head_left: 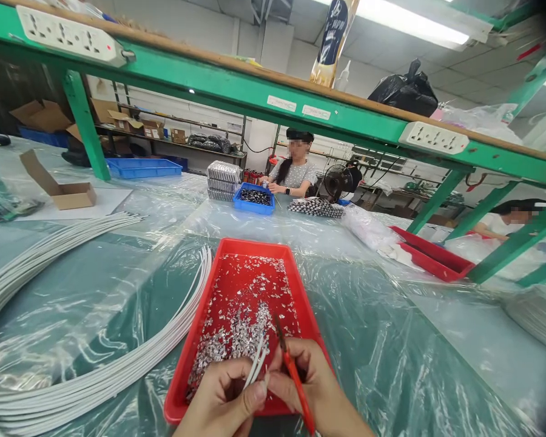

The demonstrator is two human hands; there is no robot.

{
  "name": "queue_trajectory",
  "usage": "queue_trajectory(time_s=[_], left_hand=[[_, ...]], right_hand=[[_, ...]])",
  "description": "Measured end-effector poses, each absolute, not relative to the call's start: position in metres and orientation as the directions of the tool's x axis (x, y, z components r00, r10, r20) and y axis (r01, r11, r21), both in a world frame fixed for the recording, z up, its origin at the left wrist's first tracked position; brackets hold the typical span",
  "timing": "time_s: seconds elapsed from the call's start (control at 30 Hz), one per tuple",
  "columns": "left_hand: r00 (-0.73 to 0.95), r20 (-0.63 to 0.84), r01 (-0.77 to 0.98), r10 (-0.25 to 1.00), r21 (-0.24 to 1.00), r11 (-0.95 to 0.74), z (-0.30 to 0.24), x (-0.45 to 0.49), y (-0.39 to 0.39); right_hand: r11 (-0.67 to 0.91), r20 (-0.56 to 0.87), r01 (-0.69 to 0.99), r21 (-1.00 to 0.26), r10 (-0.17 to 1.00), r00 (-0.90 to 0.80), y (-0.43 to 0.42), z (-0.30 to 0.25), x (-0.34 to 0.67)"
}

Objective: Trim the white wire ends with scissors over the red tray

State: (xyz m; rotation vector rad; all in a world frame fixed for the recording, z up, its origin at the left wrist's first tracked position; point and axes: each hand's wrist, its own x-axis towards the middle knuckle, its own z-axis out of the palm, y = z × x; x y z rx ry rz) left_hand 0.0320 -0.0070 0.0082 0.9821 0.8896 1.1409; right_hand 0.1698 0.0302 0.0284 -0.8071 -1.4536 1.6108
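My left hand [230, 391] is closed on a few white cables [253, 369], whose ends point up over the red tray [175, 394]. Held in my right hand [307, 376] is a pair of red-handled pliers or cutters [295, 383], dark jaws pointing up and away from me. The thumb and fingertips of my right hand meet near the cables, close to my left thumb; whether they pinch a cable end I cannot tell. Small silvery foil scraps [241, 334] lie scattered in the tray beneath both hands.
A big coil of white cable [118, 388] curves along the left. A green shelf frame [236, 76] with power strips crosses above the plastic-covered table [373, 340]. Farther back are a blue tray [255, 208] of dark parts, a seated person [295, 173] and another red tray [432, 258].
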Motion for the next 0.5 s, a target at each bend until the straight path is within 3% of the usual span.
queue_trajectory(time_s=[0.17,0.33,0.5], left_hand=[[0.182,-0.02,-0.374,0.983,0.923,0.088,0.009,0.035,-0.005],[-0.031,0.083,-0.31,0.996,0.946,-0.089,0.009,0.039,-0.002],[-0.152,0.088,-0.227,0.985,0.966,-0.121,0.012,0.043,-0.006]], right_hand=[[-0.14,-0.01,-0.223,-0.965,0.867,-0.499,0.039,0.019,0.158],[0.118,0.16,-0.177,-0.977,0.956,-0.247,0.036,0.023,0.159],[0.284,0.286,-0.098,-0.954,0.958,-0.007,0.02,0.018,0.165]])
